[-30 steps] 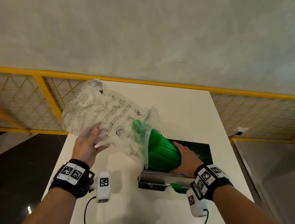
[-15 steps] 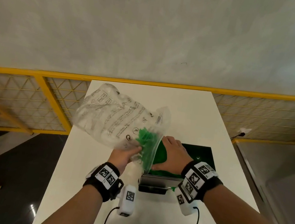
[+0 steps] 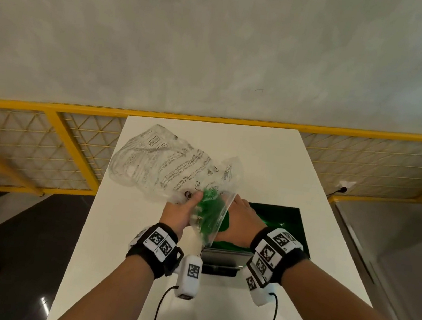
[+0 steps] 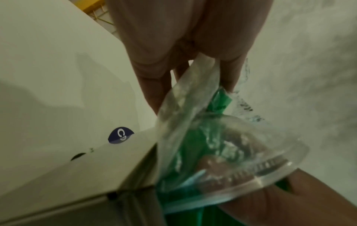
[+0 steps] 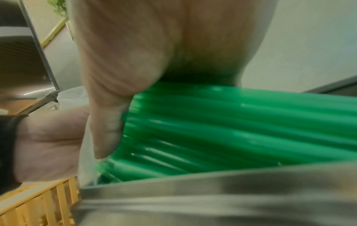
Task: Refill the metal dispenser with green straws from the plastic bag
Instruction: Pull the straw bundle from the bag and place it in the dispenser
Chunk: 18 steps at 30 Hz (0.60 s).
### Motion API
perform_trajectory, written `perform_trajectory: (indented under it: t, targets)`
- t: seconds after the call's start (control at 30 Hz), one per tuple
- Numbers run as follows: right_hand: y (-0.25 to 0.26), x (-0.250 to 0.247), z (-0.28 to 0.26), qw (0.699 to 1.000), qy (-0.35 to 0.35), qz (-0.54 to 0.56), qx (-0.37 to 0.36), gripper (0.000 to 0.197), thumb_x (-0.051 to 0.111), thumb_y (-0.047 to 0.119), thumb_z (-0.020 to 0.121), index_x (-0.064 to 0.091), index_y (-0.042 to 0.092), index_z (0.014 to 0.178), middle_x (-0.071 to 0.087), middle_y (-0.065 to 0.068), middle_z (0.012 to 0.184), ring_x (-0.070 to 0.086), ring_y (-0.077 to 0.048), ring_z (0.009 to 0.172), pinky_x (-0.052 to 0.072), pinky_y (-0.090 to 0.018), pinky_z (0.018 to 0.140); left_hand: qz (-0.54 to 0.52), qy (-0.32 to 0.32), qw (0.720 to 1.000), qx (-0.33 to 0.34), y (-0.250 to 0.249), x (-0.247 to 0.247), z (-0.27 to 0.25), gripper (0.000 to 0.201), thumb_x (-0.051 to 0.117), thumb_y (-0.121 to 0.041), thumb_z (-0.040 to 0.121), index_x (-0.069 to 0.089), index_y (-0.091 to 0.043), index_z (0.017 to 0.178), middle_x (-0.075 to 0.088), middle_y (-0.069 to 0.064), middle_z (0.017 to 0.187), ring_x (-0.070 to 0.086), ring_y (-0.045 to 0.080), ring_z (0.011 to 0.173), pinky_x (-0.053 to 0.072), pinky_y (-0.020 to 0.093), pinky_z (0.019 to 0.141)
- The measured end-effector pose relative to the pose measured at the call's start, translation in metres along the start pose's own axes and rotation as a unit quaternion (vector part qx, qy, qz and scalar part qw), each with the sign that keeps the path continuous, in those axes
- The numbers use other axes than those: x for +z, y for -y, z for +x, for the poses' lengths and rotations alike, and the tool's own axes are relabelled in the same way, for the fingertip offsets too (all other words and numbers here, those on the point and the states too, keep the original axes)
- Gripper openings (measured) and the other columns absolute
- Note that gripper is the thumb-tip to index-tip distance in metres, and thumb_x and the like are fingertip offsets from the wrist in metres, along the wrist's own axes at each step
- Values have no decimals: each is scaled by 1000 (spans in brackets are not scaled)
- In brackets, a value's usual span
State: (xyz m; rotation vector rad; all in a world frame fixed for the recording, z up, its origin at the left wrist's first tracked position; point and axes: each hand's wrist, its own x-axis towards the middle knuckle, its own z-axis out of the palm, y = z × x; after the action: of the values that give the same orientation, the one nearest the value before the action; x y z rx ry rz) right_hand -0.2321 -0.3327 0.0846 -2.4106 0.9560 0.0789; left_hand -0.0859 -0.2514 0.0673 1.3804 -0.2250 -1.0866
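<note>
A clear printed plastic bag (image 3: pixel 159 169) hangs over the white table (image 3: pixel 271 168), its mouth down at the metal dispenser (image 3: pixel 220 258). My left hand (image 3: pixel 182 210) pinches the bag near its mouth (image 4: pixel 193 79). Green straws (image 3: pixel 209 211) show through the plastic (image 4: pixel 193 146). Most of the bundle (image 5: pixel 231 130) lies in the dispenser behind its metal front edge (image 5: pixel 193 206). My right hand (image 3: pixel 242 220) lies palm down on the straws, its thumb (image 5: pixel 108 130) beside them. Its fingers are hidden under the bag.
The dispenser's dark lid (image 3: pixel 285 219) stands open behind my right hand. A yellow mesh railing (image 3: pixel 43 147) runs along the table's far and left sides. Cables (image 3: pixel 158 312) hang from both wrist cameras over the near part of the table.
My left hand has slid from the bag's closed end to its mouth. The bag has come toward the dispenser. The right hand went from gripping the bundle to lying over it.
</note>
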Motion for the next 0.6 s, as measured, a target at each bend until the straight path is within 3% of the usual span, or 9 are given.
perform_trajectory:
  t: [0.17, 0.23, 0.33, 0.4, 0.5, 0.6]
  targets:
    - [1, 1, -10, 999, -31, 39, 1, 109, 73, 64, 60, 18, 26, 146, 31, 2, 148, 28, -23, 135, 31, -47, 111, -22, 5, 1000, -11, 2, -2, 6, 30, 66, -12, 84, 63, 1, 111, 67, 21, 111, 63, 37, 103, 53, 48, 84]
    - [1, 2, -12, 998, -50, 28, -4, 108, 71, 66, 60, 20, 26, 146, 32, 1, 147, 29, -23, 135, 30, -48, 112, -52, 28, 998, -19, 4, -3, 5, 31, 63, -9, 86, 60, 3, 115, 67, 20, 112, 63, 35, 105, 54, 44, 84]
    - [-2, 4, -11, 998, -67, 11, -11, 106, 66, 73, 57, 22, 28, 143, 33, 1, 147, 31, -23, 135, 28, -50, 113, -45, 55, 997, -31, 7, 0, 3, 26, 61, -7, 87, 61, 0, 113, 69, 15, 107, 65, 30, 101, 55, 35, 77]
    - [-2, 5, -10, 998, -58, 10, -8, 108, 62, 76, 56, 21, 28, 143, 31, 1, 148, 30, -24, 136, 26, -50, 114, -11, 46, 999, -23, 7, 2, 5, 19, 65, -5, 84, 65, -1, 102, 70, 14, 99, 65, 31, 97, 55, 34, 75]
    - [-3, 8, -7, 999, -43, -1, -7, 110, 56, 79, 55, 19, 28, 145, 29, 1, 150, 27, -24, 138, 25, -51, 113, 49, 36, 998, -4, 3, 2, 7, 8, 67, -2, 82, 66, -8, 87, 68, 11, 89, 65, 24, 85, 57, 29, 60]
    - [-3, 7, -8, 999, -26, -21, -6, 102, 57, 77, 61, 19, 31, 145, 30, 3, 150, 29, -25, 136, 25, -53, 113, 26, 24, 999, 7, -4, -7, 8, 20, 68, -8, 83, 65, -4, 103, 69, 13, 98, 67, 23, 86, 59, 33, 61]
